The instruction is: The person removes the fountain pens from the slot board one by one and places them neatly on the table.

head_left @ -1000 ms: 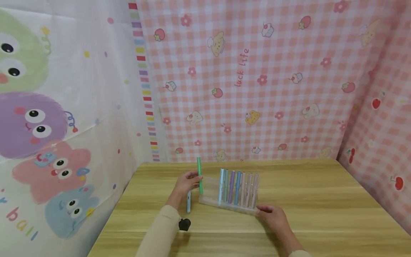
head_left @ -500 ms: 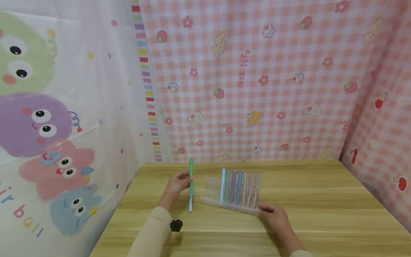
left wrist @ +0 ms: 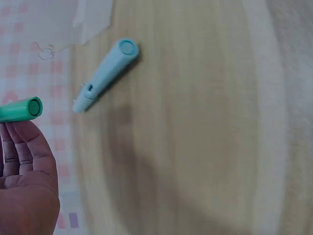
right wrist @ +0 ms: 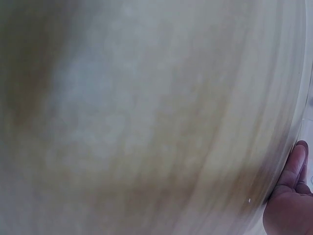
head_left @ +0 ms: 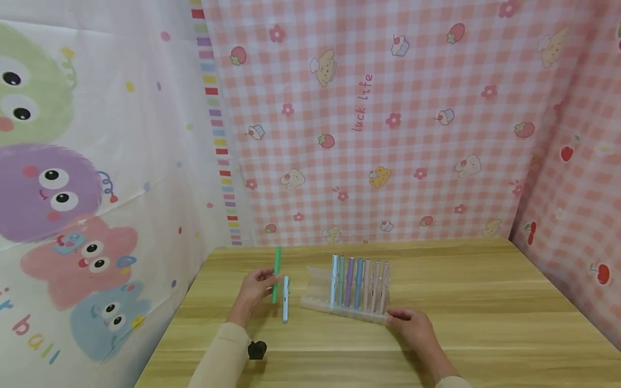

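My left hand (head_left: 256, 290) pinches a green pen (head_left: 277, 261) near its middle, raised above the table and tilted slightly. In the left wrist view, the end of the green pen (left wrist: 22, 110) shows above the fingers. Just right of it, a light-blue pen (head_left: 285, 302) with a clip lies on the table. A clear pen case (head_left: 315, 303) stands farther right, with several pens (head_left: 359, 283) side by side in its right part: light blue, teal, purple, blue and pale pink. My right hand (head_left: 412, 326) holds the case's front right corner between thumb and fingers.
The wooden table (head_left: 485, 312) ends at a pink checked cloth (head_left: 417, 145) behind. A white cartoon-print cloth (head_left: 145, 161) hangs on the left and another checked cloth (head_left: 577, 215) on the right. A black object (head_left: 257, 350) sits by the left wrist.
My left hand has carried the green pen leftward and slightly down, away from the pen case and past the light-blue pen. The right hand stays at the case's corner.
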A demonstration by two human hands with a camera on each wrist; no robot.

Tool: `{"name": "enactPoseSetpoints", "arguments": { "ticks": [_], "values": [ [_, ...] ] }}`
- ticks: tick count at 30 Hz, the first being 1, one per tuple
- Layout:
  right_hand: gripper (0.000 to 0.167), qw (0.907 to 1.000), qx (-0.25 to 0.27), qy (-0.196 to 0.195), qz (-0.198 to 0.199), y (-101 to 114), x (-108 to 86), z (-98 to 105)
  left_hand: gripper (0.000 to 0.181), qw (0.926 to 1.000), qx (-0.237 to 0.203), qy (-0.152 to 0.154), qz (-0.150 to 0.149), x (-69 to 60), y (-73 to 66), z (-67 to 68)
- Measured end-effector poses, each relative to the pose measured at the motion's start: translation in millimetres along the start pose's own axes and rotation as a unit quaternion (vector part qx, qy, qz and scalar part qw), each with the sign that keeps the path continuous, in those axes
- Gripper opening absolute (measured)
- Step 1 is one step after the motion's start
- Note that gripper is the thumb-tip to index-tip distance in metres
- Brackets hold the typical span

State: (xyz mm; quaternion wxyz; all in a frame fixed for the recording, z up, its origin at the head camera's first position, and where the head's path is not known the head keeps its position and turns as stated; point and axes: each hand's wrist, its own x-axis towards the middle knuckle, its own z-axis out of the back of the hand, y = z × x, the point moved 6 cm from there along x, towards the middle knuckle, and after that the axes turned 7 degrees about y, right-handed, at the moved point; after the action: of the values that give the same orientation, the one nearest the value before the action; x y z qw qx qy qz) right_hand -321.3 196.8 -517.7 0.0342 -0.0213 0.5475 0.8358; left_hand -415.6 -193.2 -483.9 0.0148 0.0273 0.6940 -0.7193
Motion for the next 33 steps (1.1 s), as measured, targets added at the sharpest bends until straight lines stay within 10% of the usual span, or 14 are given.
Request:
{"name": "enactPoseSetpoints", "arguments": {
  "ticks": [14, 33],
  "values": [
    [0.022, 0.9999, 0.014, 0.002, -0.01, -2, 1.3, 0, 0.031, 0.9985, 0.028, -0.041, 0.022, -14.1, 25.5, 21.7],
    [0.021, 0.9999, 0.013, -0.007, 0.003, -1, 1.4, -2, 0.032, 0.9974, 0.006, -0.055, 0.045, -18.6, 47.7, 14.1]
  ]
}}
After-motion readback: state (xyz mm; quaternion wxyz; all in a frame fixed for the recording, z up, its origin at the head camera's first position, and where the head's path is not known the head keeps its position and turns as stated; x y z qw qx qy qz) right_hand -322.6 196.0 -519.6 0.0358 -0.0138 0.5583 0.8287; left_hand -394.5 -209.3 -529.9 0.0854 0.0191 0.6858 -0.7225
